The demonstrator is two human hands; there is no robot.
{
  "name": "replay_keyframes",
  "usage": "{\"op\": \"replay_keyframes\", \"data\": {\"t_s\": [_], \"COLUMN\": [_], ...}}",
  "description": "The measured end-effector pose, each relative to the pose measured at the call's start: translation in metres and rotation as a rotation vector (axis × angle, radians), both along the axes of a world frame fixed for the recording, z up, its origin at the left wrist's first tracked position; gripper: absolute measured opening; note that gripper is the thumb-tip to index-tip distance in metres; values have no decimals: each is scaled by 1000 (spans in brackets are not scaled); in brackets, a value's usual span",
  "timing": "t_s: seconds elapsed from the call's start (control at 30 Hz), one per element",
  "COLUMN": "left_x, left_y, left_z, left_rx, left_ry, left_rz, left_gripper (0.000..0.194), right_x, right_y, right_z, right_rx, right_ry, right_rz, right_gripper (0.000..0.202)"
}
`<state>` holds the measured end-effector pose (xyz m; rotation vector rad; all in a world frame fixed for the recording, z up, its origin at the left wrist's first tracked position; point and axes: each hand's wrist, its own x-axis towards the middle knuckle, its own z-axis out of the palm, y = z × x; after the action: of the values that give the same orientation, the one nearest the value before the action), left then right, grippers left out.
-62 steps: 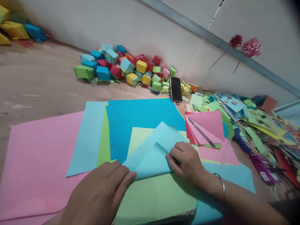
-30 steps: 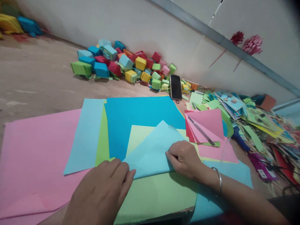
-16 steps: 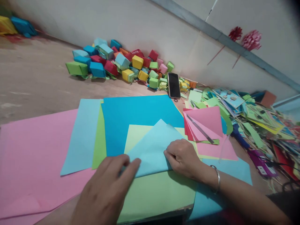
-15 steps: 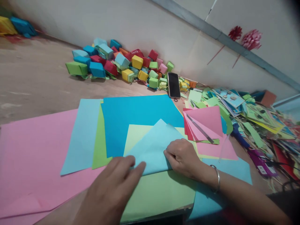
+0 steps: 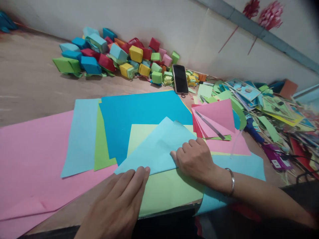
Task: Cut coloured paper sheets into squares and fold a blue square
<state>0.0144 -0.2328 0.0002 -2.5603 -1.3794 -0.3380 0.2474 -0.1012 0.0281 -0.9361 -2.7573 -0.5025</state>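
Observation:
A light blue sheet of paper (image 5: 160,146), folded to a point at its far side, lies on a pale green sheet (image 5: 171,192) at the table's front. My left hand (image 5: 122,199) rests along its near folded edge at the left, fingers stretched out and lying flat. At the right end of the same edge, my right hand (image 5: 195,162) is closed, with curled fingers and the thumb against the paper. The paper's right corner is hidden beneath it. A large blue sheet (image 5: 142,106) lies just beyond.
Pink paper (image 5: 35,152) and a light blue strip (image 5: 81,136) lie to the left. Small folded paper boxes (image 5: 91,64) are heaped by the wall beside a phone (image 5: 180,79). A metal blade (image 5: 210,125) lies on pink sheets. A purple box (image 5: 275,156) and scraps fill the right.
My left hand has come down flat on the fold, its fingers now together. My right hand has turned slightly while staying at the right side of the paper. The view has shifted a little.

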Motion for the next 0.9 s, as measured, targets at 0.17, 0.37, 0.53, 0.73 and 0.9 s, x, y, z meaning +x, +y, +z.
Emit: {"op": "replay_keyframes", "data": {"t_s": [0.17,0.37,0.53,0.73,0.9], "left_x": [-6,15,43,53,53], "left_y": [-7,-3,6,9,12], "left_z": [-1,12,25,33,38], "left_rx": [56,112,105,43,50], "left_ry": [57,97,223,226,317], "left_rz": [-33,47,154,196,186], "left_gripper": [56,52,53,45,37], "right_x": [-2,-8,-5,-12,-28], "right_y": [-7,-5,-3,-5,-9], "right_z": [3,4,-2,0,3], "right_rx": [183,157,133,183,134], "right_ry": [-62,-111,-104,-50,19], "right_rz": [-78,-78,-52,-21,180], "right_gripper": [40,21,22,19,21]}}
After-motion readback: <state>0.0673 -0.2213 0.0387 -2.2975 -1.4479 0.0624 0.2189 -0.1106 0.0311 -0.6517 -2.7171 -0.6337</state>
